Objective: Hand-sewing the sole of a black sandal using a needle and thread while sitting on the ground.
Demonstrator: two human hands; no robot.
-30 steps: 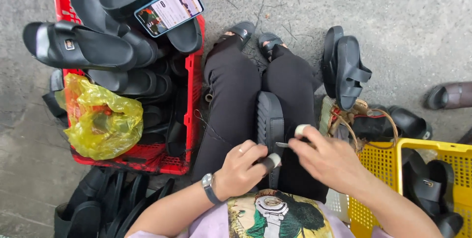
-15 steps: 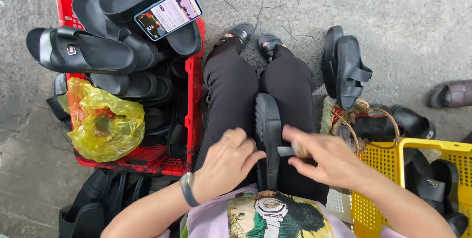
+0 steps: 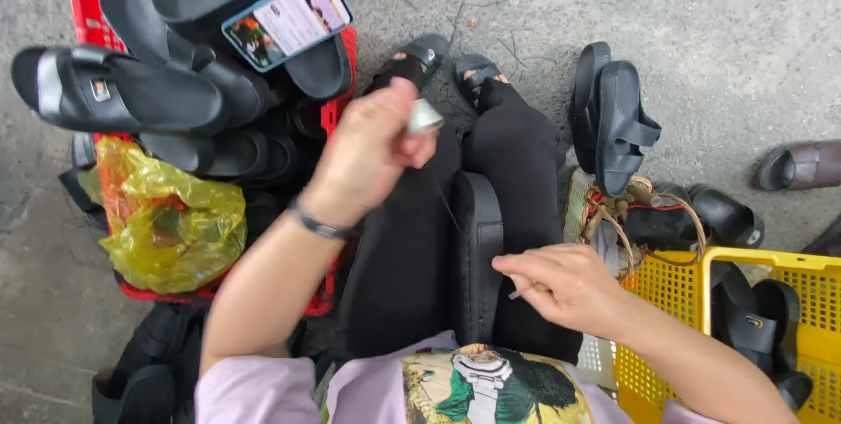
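I note a red plastic crate (image 3: pixel 337 117), upper left of frame, stacked with black sandals. A black rubber sandal sole (image 3: pixel 477 253) stands on edge between the knees at centre. The left hand (image 3: pixel 372 148), raised above it, pinches a thimble-like metal cap (image 3: pixel 427 116). The right hand (image 3: pixel 561 284), lower centre, fingers closed, grips a thin metal needle (image 3: pixel 517 293).

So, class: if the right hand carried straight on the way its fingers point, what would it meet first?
Probably the black sandal lying on the lap: the right hand points left at its edge, though depth is hard to judge.
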